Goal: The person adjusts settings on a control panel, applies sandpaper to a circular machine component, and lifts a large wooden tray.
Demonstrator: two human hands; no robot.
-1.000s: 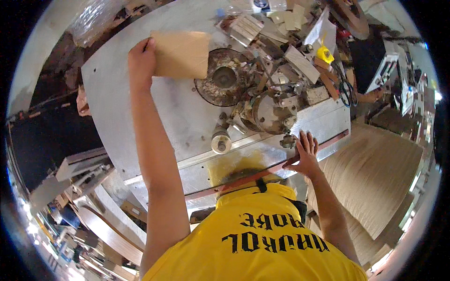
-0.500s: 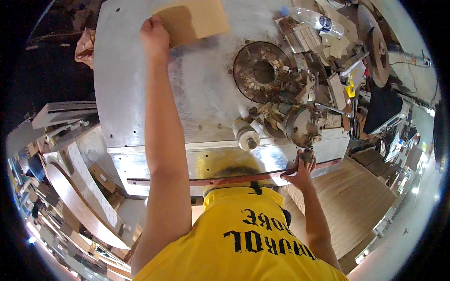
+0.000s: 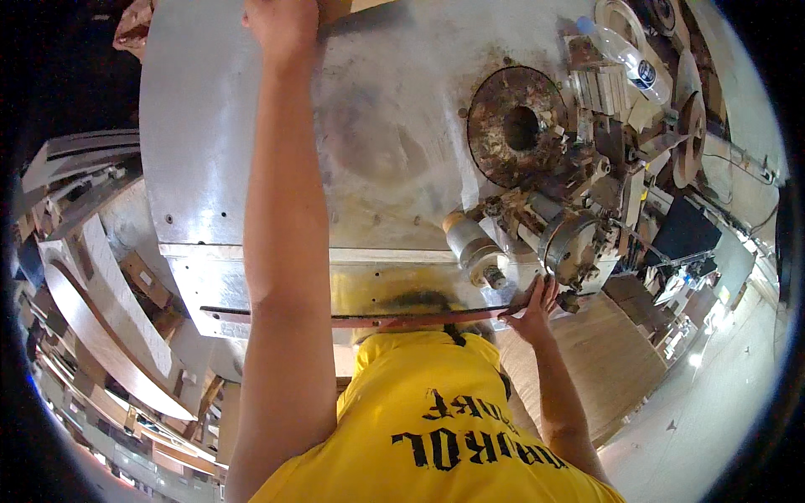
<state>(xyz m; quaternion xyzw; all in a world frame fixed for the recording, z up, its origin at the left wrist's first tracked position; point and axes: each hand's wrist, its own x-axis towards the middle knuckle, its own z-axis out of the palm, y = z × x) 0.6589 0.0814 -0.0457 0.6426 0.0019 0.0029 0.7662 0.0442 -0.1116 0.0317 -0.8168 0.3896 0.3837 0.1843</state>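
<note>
At the top edge of the picture, my left hand (image 3: 285, 29) is closed on the side of a flat light-brown board (image 3: 337, 8), its arm stretched far over the metal machine table (image 3: 369, 201). Most of the board is cut off by the picture's edge. My right hand (image 3: 533, 317) rests at the table's front edge, fingers apart, thumb out to the left, beside a reddish strip (image 3: 394, 319). Just above that hand sits a round metal machine part (image 3: 574, 247). A dirty round plate with a hole in its middle (image 3: 495, 126) is set into the table.
A cylindrical fitting (image 3: 478, 250) stands near the table's front. Wood offcuts (image 3: 597, 90) and a clear plastic bottle (image 3: 629, 63) lie at the far right. Beyond the table's right side is a large wood panel (image 3: 599, 369); curved white boards (image 3: 117, 335) stand at the left.
My left hand and the board have gone farther away, so less of the board shows. The view has shifted, placing the machine parts farther right. My right hand stays by the front edge.
</note>
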